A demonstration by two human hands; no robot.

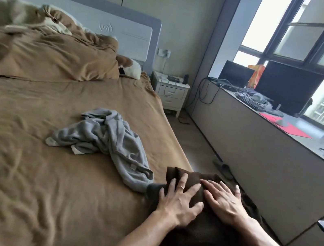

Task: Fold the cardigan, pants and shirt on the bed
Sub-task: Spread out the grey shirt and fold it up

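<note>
A dark brown garment (pixel 204 241) lies in a compact bundle at the bed's near right edge. My left hand (pixel 179 201) and my right hand (pixel 224 200) rest flat on top of it side by side, fingers spread, pressing down rather than gripping. A crumpled grey garment (pixel 107 137) lies unfolded on the brown sheet (pixel 23 153) just left of the bundle, its lower end touching the dark cloth. I cannot tell which garment is the cardigan, pants or shirt.
A rumpled brown duvet (pixel 45 56) and pillows are heaped at the headboard. A white nightstand (pixel 170 92) stands beside the bed. A long window counter (pixel 259 152) on the right carries monitors, a keyboard and cables. Slippers (pixel 223 167) lie in the narrow aisle.
</note>
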